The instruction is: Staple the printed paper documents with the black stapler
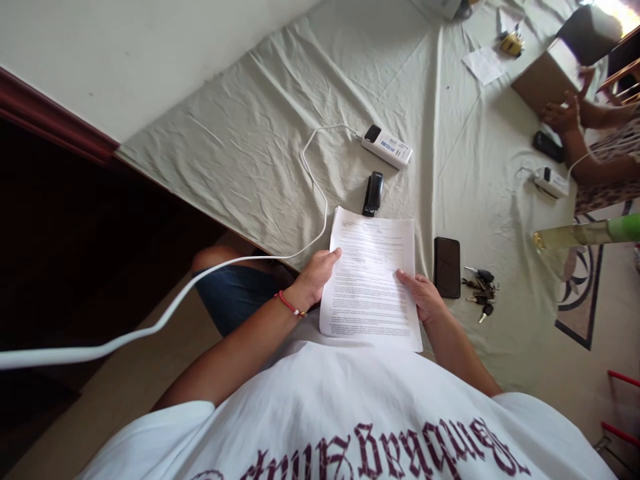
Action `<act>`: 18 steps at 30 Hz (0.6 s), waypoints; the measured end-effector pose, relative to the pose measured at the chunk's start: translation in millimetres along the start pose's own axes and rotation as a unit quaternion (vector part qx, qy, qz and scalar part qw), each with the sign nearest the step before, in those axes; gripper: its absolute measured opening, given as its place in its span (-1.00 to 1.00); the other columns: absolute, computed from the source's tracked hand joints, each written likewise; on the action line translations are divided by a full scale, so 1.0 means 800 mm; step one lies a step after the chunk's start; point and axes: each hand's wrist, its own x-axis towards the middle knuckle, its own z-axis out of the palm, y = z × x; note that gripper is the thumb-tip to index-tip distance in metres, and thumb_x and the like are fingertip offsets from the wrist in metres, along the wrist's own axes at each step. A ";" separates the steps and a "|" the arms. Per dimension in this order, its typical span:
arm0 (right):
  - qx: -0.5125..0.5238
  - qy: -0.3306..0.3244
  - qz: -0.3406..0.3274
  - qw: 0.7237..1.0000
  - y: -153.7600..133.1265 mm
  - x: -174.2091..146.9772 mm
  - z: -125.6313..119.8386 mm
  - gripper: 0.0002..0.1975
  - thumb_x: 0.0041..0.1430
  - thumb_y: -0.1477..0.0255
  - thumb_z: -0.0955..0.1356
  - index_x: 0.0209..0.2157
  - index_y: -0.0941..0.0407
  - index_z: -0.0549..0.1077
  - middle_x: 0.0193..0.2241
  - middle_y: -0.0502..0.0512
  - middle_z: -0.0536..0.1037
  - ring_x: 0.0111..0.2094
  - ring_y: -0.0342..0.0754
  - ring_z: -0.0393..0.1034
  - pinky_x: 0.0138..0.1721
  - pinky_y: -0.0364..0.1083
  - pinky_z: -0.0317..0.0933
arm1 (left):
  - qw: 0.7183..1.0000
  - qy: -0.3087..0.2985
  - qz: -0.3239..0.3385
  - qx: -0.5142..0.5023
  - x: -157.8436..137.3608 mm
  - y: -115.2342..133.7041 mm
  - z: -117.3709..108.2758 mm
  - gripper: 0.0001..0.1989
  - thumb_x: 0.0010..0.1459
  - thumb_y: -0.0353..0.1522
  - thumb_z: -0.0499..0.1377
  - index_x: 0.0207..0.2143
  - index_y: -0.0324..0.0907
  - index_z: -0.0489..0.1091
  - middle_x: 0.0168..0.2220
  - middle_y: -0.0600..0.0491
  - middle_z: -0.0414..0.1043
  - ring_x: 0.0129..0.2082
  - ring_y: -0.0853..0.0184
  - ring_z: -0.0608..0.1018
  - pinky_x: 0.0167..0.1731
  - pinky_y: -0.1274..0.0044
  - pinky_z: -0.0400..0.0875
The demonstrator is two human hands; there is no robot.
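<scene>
A stack of printed paper sheets is held up in front of my chest, its text facing me. My left hand grips the left edge, thumb on the front and the other fingers behind. On the opposite edge, my right hand pinches the sheets the same way. Just beyond the top of the papers lies a black stapler on the cloth. Right of my right hand are a dark smartphone lying flat and a bunch of keys.
A white power bank with a white cable lies beyond the stapler; the cable runs leftward past my left arm. At the far right, another person's hands touch a cardboard box. A green-and-clear bottle-like object juts in from the right.
</scene>
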 end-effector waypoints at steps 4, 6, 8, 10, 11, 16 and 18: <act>-0.001 -0.001 0.001 1.000 -0.001 -0.004 -0.001 -0.72 -0.09 0.32 0.62 -0.41 0.17 0.58 -0.49 0.13 0.67 -0.50 0.04 0.59 -0.48 -0.10 0.52 | 1.000 -0.012 0.000 -0.003 -0.003 -0.001 0.001 -0.72 0.11 -0.24 0.35 -0.37 -0.33 0.53 -0.39 -0.14 0.63 -0.26 0.05 0.69 -0.11 0.23 0.57; -0.001 0.003 0.000 1.000 0.000 -0.004 -0.002 -0.71 -0.11 0.31 0.63 -0.43 0.16 0.57 -0.51 0.12 0.66 -0.52 0.04 0.58 -0.50 -0.10 0.51 | 1.000 -0.014 -0.002 -0.008 -0.004 -0.001 0.001 -0.72 0.09 -0.23 0.36 -0.38 -0.33 0.53 -0.37 -0.15 0.64 -0.24 0.05 0.69 -0.10 0.24 0.57; 0.003 0.007 -0.004 1.000 0.001 -0.004 -0.002 -0.71 -0.13 0.31 0.64 -0.46 0.14 0.56 -0.52 0.11 0.66 -0.54 0.03 0.57 -0.52 -0.10 0.51 | 1.000 -0.015 0.001 -0.012 -0.006 -0.002 0.002 -0.71 0.07 -0.22 0.37 -0.38 -0.33 0.52 -0.35 -0.16 0.64 -0.22 0.04 0.68 -0.09 0.24 0.57; 0.005 0.007 -0.011 1.000 0.003 -0.003 -0.003 -0.71 -0.13 0.30 0.64 -0.47 0.12 0.55 -0.52 0.10 0.66 -0.54 0.03 0.57 -0.53 -0.10 0.50 | 1.000 -0.019 0.011 -0.011 -0.007 -0.002 0.002 -0.68 0.05 -0.20 0.38 -0.38 -0.33 0.52 -0.34 -0.17 0.64 -0.19 0.02 0.68 -0.07 0.23 0.56; 0.002 0.006 -0.013 1.000 0.003 -0.002 -0.003 -0.71 -0.13 0.29 0.63 -0.47 0.12 0.55 -0.52 0.10 0.66 -0.53 0.04 0.57 -0.53 -0.11 0.50 | 1.000 -0.021 0.016 -0.008 -0.008 -0.002 0.002 -0.67 0.04 -0.19 0.39 -0.38 -0.33 0.52 -0.33 -0.17 0.64 -0.18 0.00 0.68 -0.07 0.22 0.56; -0.006 0.000 -0.024 1.000 0.003 0.000 -0.006 -0.69 -0.12 0.25 0.63 -0.44 0.11 0.55 -0.50 0.10 0.67 -0.51 0.06 0.59 -0.50 -0.10 0.51 | 0.999 -0.029 0.023 -0.006 -0.008 0.001 0.005 -0.67 0.04 -0.19 0.39 -0.37 -0.33 0.52 -0.34 -0.16 0.64 -0.14 -0.01 0.67 -0.06 0.20 0.55; -0.006 0.008 -0.025 1.000 0.001 0.002 -0.007 -0.68 -0.13 0.26 0.63 -0.44 0.12 0.56 -0.50 0.11 0.67 -0.51 0.05 0.59 -0.50 -0.10 0.51 | 1.000 -0.023 0.017 -0.008 -0.005 0.003 0.009 -0.71 0.08 -0.23 0.36 -0.38 -0.33 0.52 -0.36 -0.15 0.63 -0.17 0.02 0.67 -0.07 0.21 0.55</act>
